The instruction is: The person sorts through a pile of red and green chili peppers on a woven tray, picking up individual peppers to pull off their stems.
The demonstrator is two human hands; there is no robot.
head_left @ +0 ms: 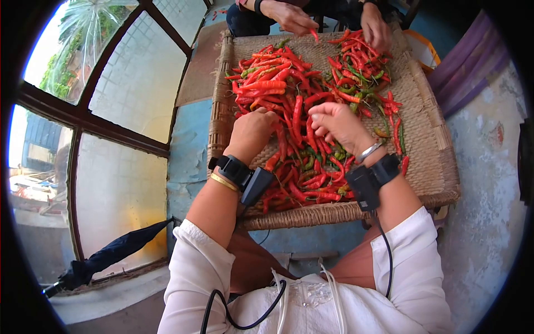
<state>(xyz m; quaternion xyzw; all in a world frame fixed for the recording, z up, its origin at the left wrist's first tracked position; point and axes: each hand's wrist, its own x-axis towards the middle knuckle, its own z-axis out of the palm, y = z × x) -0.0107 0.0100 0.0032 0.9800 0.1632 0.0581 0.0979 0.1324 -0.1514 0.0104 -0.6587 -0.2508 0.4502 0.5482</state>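
A large heap of red chili peppers (261, 83), with some green ones among them, lies on a woven mat-like surface (425, 150). At the left side of the heap, my left hand (253, 131) is closed, its fingertips against the peppers. What it holds, if anything, is hidden behind the fingers. My right hand (339, 125) hovers over the middle of the heap, fingers loosely bent and apart, with no pepper visible in it. Nearer to me, below both hands, lies a looser spread of red and green chili peppers (317, 186).
Across from me, another person's hand (292, 18) holds a red chili; their other hand (375, 28) touches a smaller pile. Windows (125, 145) and a folded dark umbrella (117, 247) are on the left. A purple cloth (464, 61) hangs by the right wall.
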